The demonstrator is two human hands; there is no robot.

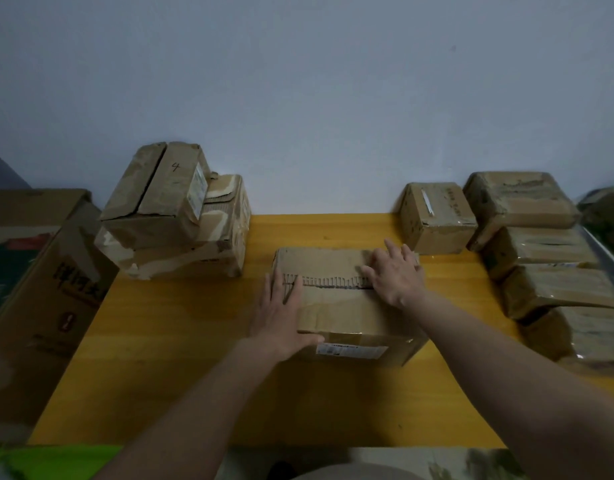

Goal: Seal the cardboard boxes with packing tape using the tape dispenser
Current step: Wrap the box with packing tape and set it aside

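Note:
A worn cardboard box (336,306) lies in the middle of the yellow table (181,358), its top flaps closed along a ragged seam. My left hand (281,317) rests flat on the box's left end, fingers straight over the top and thumb along the front edge. My right hand (395,275) presses flat on the right part of the top, fingers spread across the seam. No tape dispenser shows in the view.
Two stacked boxes (174,216) stand at the back left. A small box (435,218) and a pile of tape-wrapped boxes (541,258) fill the right side. A large printed carton (39,289) stands off the table's left edge. A wall rises behind.

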